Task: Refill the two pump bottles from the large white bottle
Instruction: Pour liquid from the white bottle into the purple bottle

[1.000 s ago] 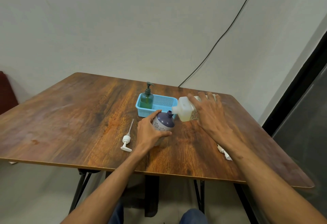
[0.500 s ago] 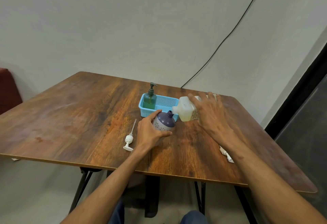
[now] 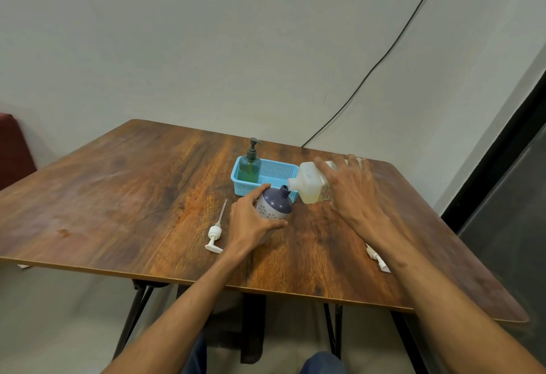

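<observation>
The fingers (image 3: 353,162) of the right hand (image 3: 353,196) are wrapping over the large white bottle (image 3: 310,186), holding it tipped on its side, its long axis running across the desk (image 3: 133,196) and its spout pointing left. That spout is sitting just beside the open neck of the purple bottle (image 3: 273,206), which the left hand (image 3: 248,222) is gripping round the belly and leaning toward it. To my eye the pour is depending on lining up those two mouths. The green pump bottle (image 3: 249,166) is waiting in the blue basket (image 3: 240,187); a loose pump (image 3: 214,233) is lying near the left hand.
</observation>
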Demonstrator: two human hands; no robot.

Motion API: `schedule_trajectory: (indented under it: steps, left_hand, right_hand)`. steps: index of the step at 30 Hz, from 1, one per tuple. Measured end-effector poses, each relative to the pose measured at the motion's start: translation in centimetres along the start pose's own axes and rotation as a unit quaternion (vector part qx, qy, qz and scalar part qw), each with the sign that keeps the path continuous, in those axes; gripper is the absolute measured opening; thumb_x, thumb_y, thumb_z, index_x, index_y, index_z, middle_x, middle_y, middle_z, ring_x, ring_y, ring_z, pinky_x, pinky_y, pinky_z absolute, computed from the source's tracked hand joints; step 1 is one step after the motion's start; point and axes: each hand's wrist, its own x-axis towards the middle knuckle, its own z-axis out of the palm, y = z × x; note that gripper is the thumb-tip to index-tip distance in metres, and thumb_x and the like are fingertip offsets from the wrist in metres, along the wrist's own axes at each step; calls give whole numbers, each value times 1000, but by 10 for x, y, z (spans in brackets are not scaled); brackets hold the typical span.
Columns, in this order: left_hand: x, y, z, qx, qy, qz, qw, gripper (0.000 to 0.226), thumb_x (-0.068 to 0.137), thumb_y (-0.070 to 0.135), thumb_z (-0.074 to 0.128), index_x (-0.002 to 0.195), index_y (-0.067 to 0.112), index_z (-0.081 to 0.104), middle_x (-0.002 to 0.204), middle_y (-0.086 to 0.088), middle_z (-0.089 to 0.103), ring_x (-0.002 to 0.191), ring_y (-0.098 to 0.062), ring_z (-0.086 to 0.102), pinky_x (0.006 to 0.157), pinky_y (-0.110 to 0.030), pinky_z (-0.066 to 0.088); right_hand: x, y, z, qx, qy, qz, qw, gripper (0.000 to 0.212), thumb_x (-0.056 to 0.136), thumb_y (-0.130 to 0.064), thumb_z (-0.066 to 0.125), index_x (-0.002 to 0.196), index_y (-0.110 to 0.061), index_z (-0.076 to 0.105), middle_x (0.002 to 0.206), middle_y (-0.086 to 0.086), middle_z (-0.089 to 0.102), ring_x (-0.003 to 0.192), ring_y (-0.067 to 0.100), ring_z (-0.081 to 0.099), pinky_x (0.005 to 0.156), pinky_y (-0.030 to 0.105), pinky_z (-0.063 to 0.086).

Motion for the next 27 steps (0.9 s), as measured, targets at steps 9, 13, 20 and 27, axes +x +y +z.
schedule_trajectory:
  steps: [9,13,20,27]
  left_hand:
    - [-2,0,1,9,-10,-7,1000,99,53,38,97,141,24,54,132,2,62,122,-18,56,104,-48,51]
    - [-2,1,3,7,-12,-11,1000,99,53,37,98,141,25,55,132,1,62,123,-19,55,104,-48,51]
    - [-1,-2,5,3,-12,-8,1000,99,52,37,98,140,25,55,132,2,63,123,-18,56,105,-49,50]
    - [0,-1,6,5,-14,-10,1000,98,53,36,98,141,24,55,132,1,62,123,-19,56,105,-49,50]
  right_hand:
    - [-4,1,-3,4,-4,0,1000,91,73,-26,84,150,-29,35,139,14,50,127,40,45,108,60,36]
    - [-6,1,-3,5,-4,2,1000,91,74,-26,84,150,-29,35,140,14,50,129,41,44,109,60,35]
    - [-6,2,-3,6,2,6,1000,90,73,-23,84,149,-29,36,138,14,52,127,42,46,108,61,36]
    - [-6,2,-5,7,-3,5,1000,90,76,-26,83,150,-29,33,142,14,49,131,41,44,111,61,34]
